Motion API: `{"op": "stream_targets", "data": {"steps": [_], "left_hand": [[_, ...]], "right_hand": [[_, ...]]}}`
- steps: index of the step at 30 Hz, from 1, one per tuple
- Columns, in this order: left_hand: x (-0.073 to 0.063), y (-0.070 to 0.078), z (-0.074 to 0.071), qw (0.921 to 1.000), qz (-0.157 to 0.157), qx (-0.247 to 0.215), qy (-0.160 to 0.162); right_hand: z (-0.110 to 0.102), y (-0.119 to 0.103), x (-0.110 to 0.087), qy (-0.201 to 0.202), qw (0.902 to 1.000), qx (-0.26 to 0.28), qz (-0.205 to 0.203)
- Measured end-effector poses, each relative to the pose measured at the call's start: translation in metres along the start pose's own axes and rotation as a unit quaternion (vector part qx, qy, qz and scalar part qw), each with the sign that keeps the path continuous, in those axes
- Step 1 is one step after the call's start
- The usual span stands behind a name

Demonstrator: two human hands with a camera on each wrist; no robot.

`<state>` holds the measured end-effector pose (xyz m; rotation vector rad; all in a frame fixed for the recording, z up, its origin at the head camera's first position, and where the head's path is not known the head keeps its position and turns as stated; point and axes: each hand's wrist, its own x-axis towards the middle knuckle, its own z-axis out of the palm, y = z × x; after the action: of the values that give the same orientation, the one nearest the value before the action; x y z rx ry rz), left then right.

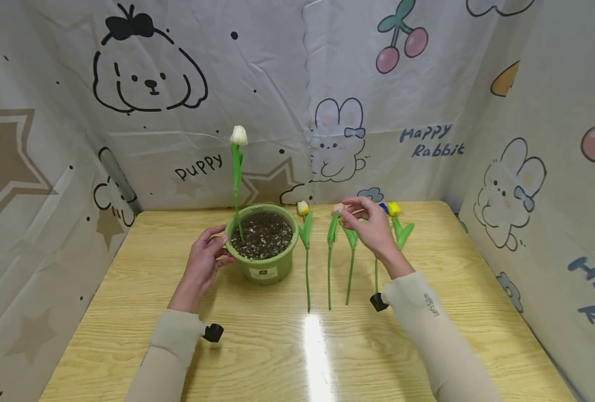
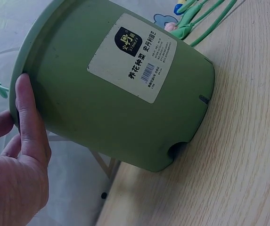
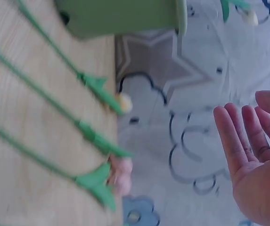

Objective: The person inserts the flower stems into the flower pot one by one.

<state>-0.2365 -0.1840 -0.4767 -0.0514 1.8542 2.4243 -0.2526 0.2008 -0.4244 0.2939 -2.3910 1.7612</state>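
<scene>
My left hand (image 1: pixel 203 267) is at the left side of a green flowerpot (image 1: pixel 272 272). Its fingers touch the rim and outer wall in the left wrist view. Soil (image 1: pixel 264 237) fills the pot, and a white artificial tulip (image 1: pixel 238 137) stands upright near its left edge. Over the flower heads to the right, my right hand (image 1: pixel 370 223) hovers with relaxed fingers, partly covering the blooms. The right wrist view shows nothing in that hand. Beneath and beside it lie pink tulips (image 3: pixel 120 174), a pale yellow tulip (image 1: pixel 303 209), a blue tulip (image 1: pixel 383 208) and a yellow tulip (image 1: pixel 393 209).
The tulip stems lie side by side on a wooden table (image 1: pixel 257 346), pointing toward me. Behind the table hangs a printed cloth (image 1: pixel 267 72), and more cloth encloses both sides. The flower heads lie close to the table's back edge.
</scene>
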Motion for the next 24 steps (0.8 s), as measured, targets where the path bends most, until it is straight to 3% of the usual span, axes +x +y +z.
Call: {"op": "stream_targets", "data": {"steps": [12, 24], "left_hand": [[0.000, 0.001, 0.000, 1.0000, -0.001, 0.001, 0.001], [-0.001, 0.002, 0.000, 1.0000, -0.002, 0.003, -0.004]], "right_hand": [[-0.068, 0.046, -0.031, 0.068, 0.9928, -0.002, 0.098], [-0.095, 0.087, -0.057, 0.128, 0.9681, -0.053, 0.209]]}}
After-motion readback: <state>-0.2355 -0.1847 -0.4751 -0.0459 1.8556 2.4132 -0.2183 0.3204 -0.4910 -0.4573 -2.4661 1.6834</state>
